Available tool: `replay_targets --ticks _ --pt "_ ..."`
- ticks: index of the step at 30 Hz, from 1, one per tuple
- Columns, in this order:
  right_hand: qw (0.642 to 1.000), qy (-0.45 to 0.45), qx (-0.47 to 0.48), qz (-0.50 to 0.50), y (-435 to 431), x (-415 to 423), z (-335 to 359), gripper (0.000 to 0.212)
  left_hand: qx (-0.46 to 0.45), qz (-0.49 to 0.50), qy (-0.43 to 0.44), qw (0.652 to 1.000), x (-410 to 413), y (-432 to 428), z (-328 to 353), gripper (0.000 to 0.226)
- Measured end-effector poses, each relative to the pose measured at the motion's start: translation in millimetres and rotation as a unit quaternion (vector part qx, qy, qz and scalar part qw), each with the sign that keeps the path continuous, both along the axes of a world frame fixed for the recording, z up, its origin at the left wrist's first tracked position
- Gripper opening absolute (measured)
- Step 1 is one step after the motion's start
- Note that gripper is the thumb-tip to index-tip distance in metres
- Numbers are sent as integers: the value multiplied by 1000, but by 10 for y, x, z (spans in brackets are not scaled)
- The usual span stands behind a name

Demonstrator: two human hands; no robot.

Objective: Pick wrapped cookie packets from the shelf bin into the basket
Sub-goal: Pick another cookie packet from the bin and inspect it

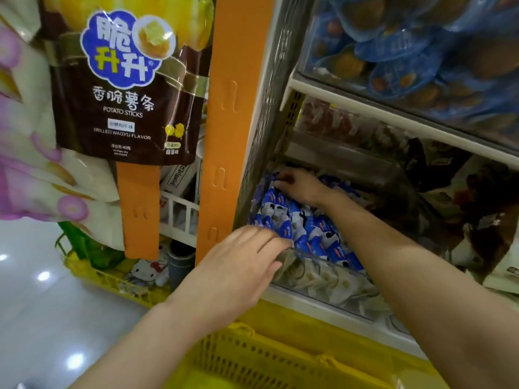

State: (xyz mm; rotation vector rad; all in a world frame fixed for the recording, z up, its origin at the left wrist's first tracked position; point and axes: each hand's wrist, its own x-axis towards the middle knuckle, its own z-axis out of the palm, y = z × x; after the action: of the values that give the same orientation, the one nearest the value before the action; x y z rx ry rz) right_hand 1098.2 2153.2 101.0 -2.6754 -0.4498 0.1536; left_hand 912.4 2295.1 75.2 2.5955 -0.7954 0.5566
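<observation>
The hanging brown potato sticks bag [126,108] is carrying a blue cloud logo [120,49] reading 脆升升. Below it the bag is showing 香脆薯条, POTATO STICKS and GRILLED WAGYU FLAVOR in pale letters. Its small weight line is blurring past reading. The blue-and-white cookie packets [295,223] are bearing print too small to read.

Blue-white cookie packets [297,223] heaped in clear bin [332,261], yellow basket [266,355] below

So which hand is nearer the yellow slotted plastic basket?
Left. The left hand is at the clear bin's front lip, above the basket; the right hand is deep inside, on blue-and-white wrapped packets.
</observation>
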Motion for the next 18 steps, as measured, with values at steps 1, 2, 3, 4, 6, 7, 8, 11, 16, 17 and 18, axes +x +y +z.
replay_targets --ticks 1,2,3,4,6,7,8,11,16,17,18 --pt "1000 -1 12 1 -1 4 -1 31 -2 -3 4 1000 1 5 3 30" --pt "1000 2 25 4 -1 2 -1 31 -4 -5 12 1000 2 11 3 31" --pt "999 6 33 9 -4 -3 3 30 -4 -6 17 1000 2 14 7 32" --pt "999 10 34 14 -7 -7 1 27 -2 -5 20 1000 2 17 10 32" --pt "999 8 29 14 -17 0 -11 18 1 -2 22 1000 3 18 12 33" --pt "1000 1 29 7 -22 6 -20 16 1 -2 22 1000 2 19 5 33" --pt "999 -8 34 -4 -30 21 -33 16 2 -2 21 1000 1 21 -3 34" --pt "996 -18 75 -39 -43 84 -75 20 9 3 23 1000 -11 12 -20 36" --pt "990 4 105 -96 76 222 -94 36 11 6 28 1000 -6 5 -29 37" --pt "992 -1 81 -96 95 253 -96 38 10 5 27 1000 -1 5 -32 37" --pt "992 -5 69 -102 108 283 -97 37 10 4 25 1000 4 4 -34 37"
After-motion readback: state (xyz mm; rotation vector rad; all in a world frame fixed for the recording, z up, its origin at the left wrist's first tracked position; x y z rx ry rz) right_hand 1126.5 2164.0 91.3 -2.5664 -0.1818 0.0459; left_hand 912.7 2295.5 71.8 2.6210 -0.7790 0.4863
